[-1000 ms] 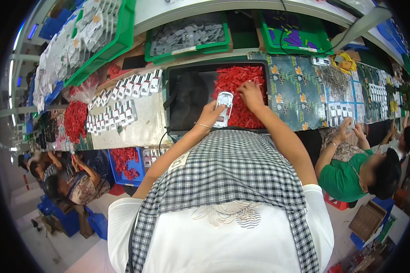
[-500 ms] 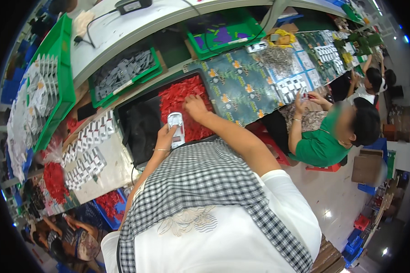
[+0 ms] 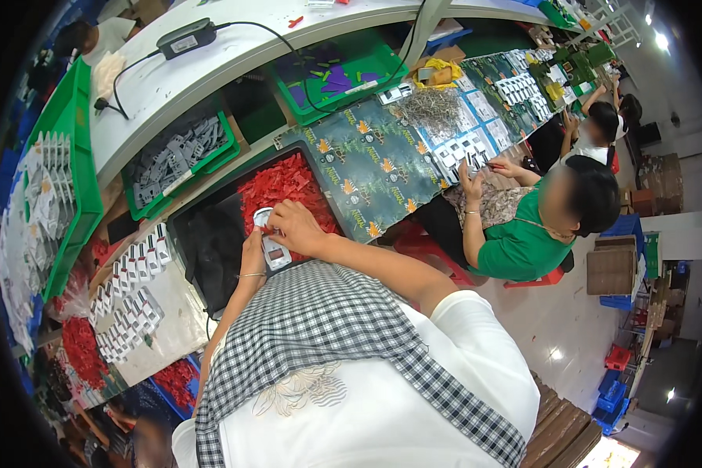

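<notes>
My left hand [image 3: 253,256] grips a white plastic casing [image 3: 277,256], long and rounded, rather like a toy car body. It is held over the near part of a black tray [image 3: 337,186]. Fingers pinched, my right hand [image 3: 298,228] presses on the casing's upper part. A bit of red shows at its fingertips, apparently one small red plastic piece, mostly covered by the fingers. Behind my hands a heap of red plastic pieces [image 3: 277,183] fills the tray's right side; black sheeting [image 3: 199,253] lies in its left side.
Rows of white casings with red parts [image 3: 136,269] stand on the bench at left. Green bins hold grey parts [image 3: 181,156] and purple parts [image 3: 337,80]. A white shelf [image 3: 234,47] carries a black power adapter [image 3: 186,39]. At right sits a co-worker in green [image 3: 515,234].
My right hand has come from the red heap to the casing in my left hand and now touches it. The whole view has shifted somewhat.
</notes>
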### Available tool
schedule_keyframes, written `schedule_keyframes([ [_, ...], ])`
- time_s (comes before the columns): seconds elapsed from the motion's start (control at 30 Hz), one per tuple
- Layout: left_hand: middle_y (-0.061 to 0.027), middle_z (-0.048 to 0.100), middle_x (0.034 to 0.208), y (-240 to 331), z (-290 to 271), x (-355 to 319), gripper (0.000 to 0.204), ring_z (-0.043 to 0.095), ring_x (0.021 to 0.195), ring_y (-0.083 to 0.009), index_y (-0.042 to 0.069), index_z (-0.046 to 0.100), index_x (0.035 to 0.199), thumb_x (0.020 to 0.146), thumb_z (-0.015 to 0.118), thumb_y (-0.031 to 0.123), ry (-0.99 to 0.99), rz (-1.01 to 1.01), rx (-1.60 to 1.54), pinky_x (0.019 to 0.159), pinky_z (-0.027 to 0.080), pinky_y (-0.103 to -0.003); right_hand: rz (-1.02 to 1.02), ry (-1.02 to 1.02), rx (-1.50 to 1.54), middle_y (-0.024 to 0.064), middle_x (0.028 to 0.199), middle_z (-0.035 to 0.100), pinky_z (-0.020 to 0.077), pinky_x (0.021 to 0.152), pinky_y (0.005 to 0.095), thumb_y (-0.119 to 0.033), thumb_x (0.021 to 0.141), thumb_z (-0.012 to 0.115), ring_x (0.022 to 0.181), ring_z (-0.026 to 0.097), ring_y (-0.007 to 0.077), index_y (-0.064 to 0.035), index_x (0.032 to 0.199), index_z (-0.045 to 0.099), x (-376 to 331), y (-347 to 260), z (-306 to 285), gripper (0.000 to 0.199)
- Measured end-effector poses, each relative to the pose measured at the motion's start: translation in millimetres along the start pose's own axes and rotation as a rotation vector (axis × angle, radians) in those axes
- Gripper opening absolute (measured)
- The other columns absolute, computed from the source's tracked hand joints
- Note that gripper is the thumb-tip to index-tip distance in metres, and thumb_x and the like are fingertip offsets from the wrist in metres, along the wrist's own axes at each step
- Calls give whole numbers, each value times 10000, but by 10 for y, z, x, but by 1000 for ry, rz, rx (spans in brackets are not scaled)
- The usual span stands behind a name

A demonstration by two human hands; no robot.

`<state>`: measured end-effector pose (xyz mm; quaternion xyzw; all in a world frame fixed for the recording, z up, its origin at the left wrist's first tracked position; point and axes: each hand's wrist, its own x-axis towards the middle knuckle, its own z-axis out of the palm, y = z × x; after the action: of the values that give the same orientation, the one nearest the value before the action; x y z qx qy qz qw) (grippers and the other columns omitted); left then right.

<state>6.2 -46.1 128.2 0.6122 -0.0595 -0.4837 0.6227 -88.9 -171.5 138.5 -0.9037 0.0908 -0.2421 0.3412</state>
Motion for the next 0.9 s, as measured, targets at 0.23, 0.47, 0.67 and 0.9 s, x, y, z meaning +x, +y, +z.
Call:
schedule_keyframes([
  [0.23, -69, 587, 919, -52, 51, 60, 271, 612, 750, -131, 17, 527, 1083, 976, 414, 239, -82, 13, 60, 587, 564, -280, -47, -18, -176, 91, 979, 518, 358, 806, 385, -145, 615, 740, 964, 461, 266, -56, 844, 632, -64, -39, -45, 268],
  [0.47, -70, 595, 928, -78, -4, 67, 283, 603, 761, -141, -5, 537, 1077, 973, 416, 229, -81, 47, 4, 612, 555, -280, -57, 67, -46, 78, 992, 513, 353, 861, 417, -126, 650, 726, 961, 473, 269, -65, 837, 613, -80, -60, -54, 227],
  [0.67, -38, 565, 862, -131, 6, 63, 261, 583, 705, -116, 39, 558, 986, 965, 442, 272, -8, 66, 19, 531, 519, -260, -24, 49, -227, 77, 960, 523, 348, 830, 448, -139, 580, 694, 966, 485, 274, -101, 787, 640, -50, -53, -21, 217],
  [0.9, -58, 592, 931, -24, 40, -40, 263, 602, 771, -135, 18, 560, 1061, 961, 440, 229, -42, 170, 158, 596, 562, -296, 10, 120, -187, 70, 1002, 543, 337, 828, 420, -161, 662, 725, 977, 493, 265, -116, 804, 651, -25, -140, -83, 166],
])
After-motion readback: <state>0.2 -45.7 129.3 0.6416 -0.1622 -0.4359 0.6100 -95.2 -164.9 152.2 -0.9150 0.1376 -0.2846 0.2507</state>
